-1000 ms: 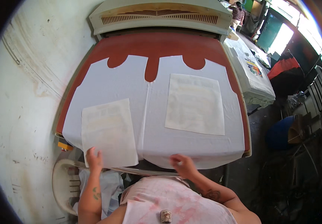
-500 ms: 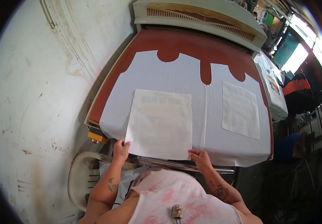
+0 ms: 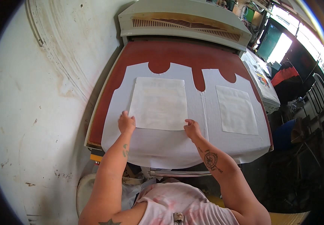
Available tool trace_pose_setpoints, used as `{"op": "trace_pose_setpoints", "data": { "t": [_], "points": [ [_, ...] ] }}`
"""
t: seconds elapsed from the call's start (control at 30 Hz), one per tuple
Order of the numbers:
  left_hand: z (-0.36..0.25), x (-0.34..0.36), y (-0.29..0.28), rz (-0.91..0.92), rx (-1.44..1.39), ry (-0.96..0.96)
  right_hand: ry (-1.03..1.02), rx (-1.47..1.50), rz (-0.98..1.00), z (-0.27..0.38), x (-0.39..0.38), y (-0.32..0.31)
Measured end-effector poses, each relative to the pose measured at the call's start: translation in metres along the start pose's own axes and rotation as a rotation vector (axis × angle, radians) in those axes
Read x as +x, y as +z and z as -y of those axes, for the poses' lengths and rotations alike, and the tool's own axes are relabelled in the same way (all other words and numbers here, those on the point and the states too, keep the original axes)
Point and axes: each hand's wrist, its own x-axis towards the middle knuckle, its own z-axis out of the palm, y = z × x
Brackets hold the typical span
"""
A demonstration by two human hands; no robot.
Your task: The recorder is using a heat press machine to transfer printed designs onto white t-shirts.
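Note:
My left hand [image 3: 127,123] is closed at the lower left corner of a white paper sheet [image 3: 159,105]. The lower right corner is pinched by my right hand [image 3: 192,129]. The sheet lies over a pale cut fabric panel [image 3: 156,148], shaped like a shirt body with neck and armhole curves. Beside it, a similar panel [image 3: 237,146] bears a second white paper sheet [image 3: 237,110], which neither hand touches. Both panels rest on the reddish-brown bed [image 3: 177,51] of a large machine, their lower edges draping over its front.
A vented beige machine hood [image 3: 184,22] spans the back of the bed. A stained white wall [image 3: 38,123] stands close on the left. A metal bar [image 3: 180,173] runs below the front edge. A side table [image 3: 261,84] holds white printed cloth at the right.
Both hands have moved away from me over the bed, carrying the left sheet higher up the fabric panel. The fabric now shows below the sheet. The view has also shifted.

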Motion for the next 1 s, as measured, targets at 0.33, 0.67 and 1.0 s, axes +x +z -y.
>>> {"op": "trace_pose_setpoints", "data": {
  "t": [0.33, 0.67, 1.0],
  "points": [
    [-0.045, -0.059, 0.037, 0.152, 0.315, 0.594, -0.521, -0.388, -0.189, -0.070, -0.153, -0.035],
    [-0.048, -0.062, 0.019, 0.273, 0.384, 0.463, -0.237, -0.681, -0.246, -0.099, -0.184, -0.072],
    [-0.044, -0.063, 0.023, 0.265, 0.410, 0.461, -0.232, -0.801, -0.189, -0.104, -0.187, -0.076]
  ]
}}
